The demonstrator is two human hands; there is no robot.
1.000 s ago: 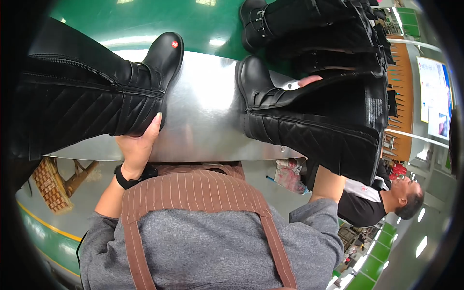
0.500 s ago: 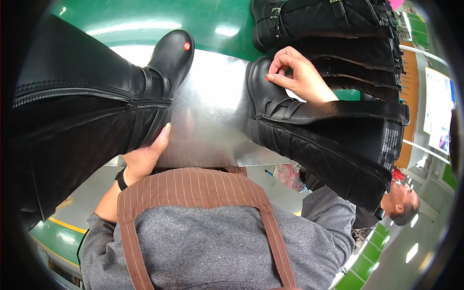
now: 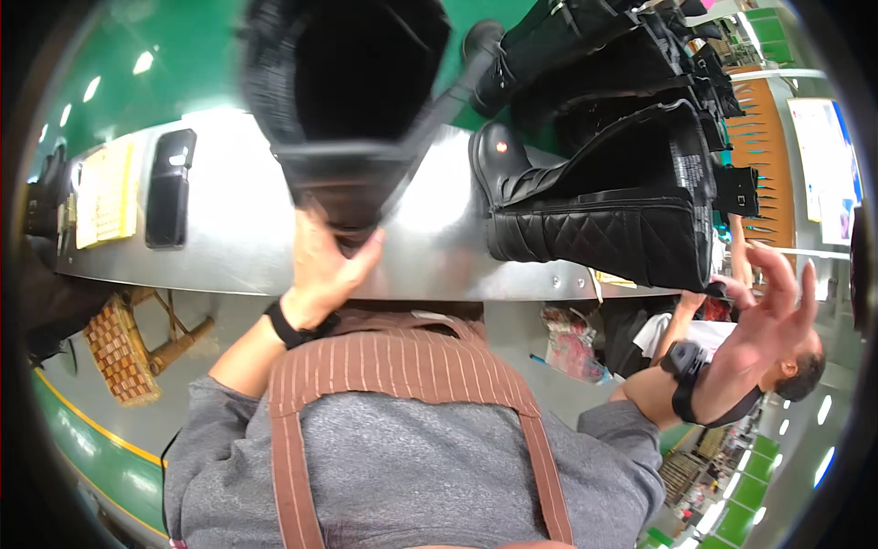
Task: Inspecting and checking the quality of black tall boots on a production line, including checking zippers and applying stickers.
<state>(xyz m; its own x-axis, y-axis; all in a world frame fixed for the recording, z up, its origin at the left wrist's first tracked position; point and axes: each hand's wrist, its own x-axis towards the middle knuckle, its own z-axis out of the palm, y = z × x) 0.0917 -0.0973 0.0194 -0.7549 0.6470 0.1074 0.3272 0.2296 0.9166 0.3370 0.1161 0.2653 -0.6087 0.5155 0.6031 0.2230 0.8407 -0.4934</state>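
My left hand [image 3: 327, 265] grips a black boot [image 3: 352, 165] near its foot end, above the metal tabletop. The boot's wide shaft opening faces up and is blurred by motion. A second black boot [image 3: 608, 229] with a quilted shaft lies on its side to the right, unzipped, with a small round red sticker [image 3: 501, 146] on its toe. My right hand [image 3: 764, 320] is raised beyond that boot's shaft opening, fingers spread, holding nothing.
The metal tabletop [image 3: 430, 261] bears a dark phone [image 3: 170, 188] and a yellow paper pad [image 3: 108, 194] at left. More black boots [image 3: 558, 55] lie at the back right. A woven stool [image 3: 121, 352] stands below left. Another person [image 3: 732, 352] is at the right.
My left hand has swung its boot from the left to the middle, turning its opening upward. My right hand has left the other boot's toe and moved right. A red sticker now shows there.
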